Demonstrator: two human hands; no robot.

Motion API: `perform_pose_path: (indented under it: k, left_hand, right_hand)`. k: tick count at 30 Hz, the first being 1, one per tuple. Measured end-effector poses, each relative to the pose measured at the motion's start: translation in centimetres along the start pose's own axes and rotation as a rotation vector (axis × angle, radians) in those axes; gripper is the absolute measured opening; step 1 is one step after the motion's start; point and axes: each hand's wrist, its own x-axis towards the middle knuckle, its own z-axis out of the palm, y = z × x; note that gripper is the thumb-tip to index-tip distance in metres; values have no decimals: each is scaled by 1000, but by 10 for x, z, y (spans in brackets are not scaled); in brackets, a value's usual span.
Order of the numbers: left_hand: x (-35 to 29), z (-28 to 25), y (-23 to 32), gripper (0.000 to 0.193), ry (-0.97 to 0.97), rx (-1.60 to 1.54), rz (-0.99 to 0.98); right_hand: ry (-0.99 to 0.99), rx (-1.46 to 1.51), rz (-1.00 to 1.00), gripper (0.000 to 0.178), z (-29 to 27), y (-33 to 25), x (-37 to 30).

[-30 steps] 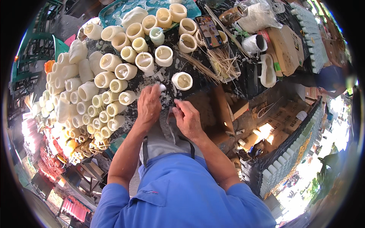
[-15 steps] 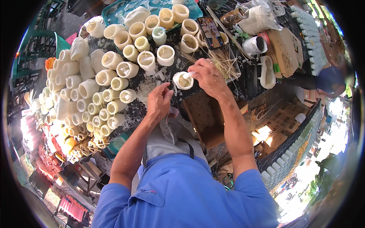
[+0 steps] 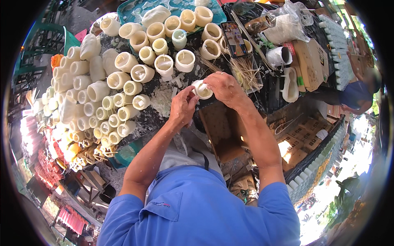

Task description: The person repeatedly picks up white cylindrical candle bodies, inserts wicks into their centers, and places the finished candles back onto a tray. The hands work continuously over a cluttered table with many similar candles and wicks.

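A small cream wax cup [image 3: 202, 93] stands near the front edge of the dark table, in front of me. My left hand [image 3: 183, 107] has its thumb and fingers closed on the cup's left rim. Over the right side of the opening, my right hand [image 3: 226, 89] pinches a small white piece [image 3: 205, 86], mostly covered by the fingers. What lies inside the cup is partly hidden by that hand. White shavings [image 3: 162, 100] and small white strips [image 3: 177, 80] are scattered to the left of the cup.
Many cream wax cups [image 3: 117, 80] crowd the table's left half. A teal tray [image 3: 123, 14] lies at the back. Towards the right are a phone [image 3: 234, 39], dry straw-like sticks [image 3: 246, 74] and a cardboard box [image 3: 308, 63]. Below the edge sits an open carton [image 3: 221, 133]. A person [image 3: 359, 92] is far right.
My left hand has moved up and right from beside the wax cup to touch its rim. My right hand has come lower over the cup, bringing the white piece to its opening.
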Motion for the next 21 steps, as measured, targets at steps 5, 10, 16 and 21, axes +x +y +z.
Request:
perform_pose_path:
  k: [5, 10, 16, 21]
  left_hand:
    - [3, 1, 2, 39, 2, -37, -9]
    - [2, 1, 2, 39, -5, -27, -3]
    - [-3, 1, 4, 38, 133, 229, 247]
    - [3, 15, 19, 29, 173, 492, 626]
  right_hand:
    - [-85, 62, 104, 13, -6, -5, -2]
    - [-88, -81, 92, 13, 5, 3, -7]
    - [142, -51, 194, 13, 2, -1, -14]
    - [191, 134, 520, 8, -13, -25, -27]
